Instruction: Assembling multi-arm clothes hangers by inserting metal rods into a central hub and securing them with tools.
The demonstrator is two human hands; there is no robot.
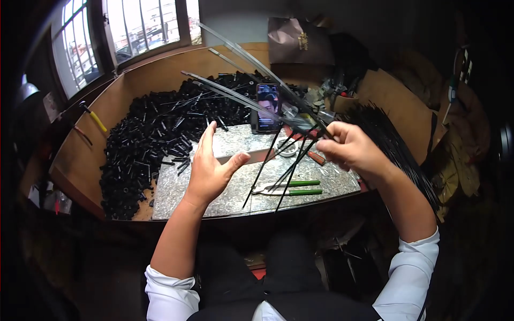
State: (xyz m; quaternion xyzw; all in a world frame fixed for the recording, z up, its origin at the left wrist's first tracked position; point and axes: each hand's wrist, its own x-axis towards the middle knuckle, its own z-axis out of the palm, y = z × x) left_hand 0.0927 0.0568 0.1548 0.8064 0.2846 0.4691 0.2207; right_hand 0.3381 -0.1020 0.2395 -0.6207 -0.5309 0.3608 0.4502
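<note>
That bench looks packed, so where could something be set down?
Bare grey slab shows along the near edge, between the black parts pile and green-handled pliers. A smaller patch lies below the phone. The left side and the rod bundle at right are crowded.

Pliers (292, 187) lie on slab (235, 190), parts heap (155, 134) left, phone (267, 107) behind.

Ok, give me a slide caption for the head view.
Right hand grips a bundle of thin rods; open left hand hovers over the stone slab.
</note>
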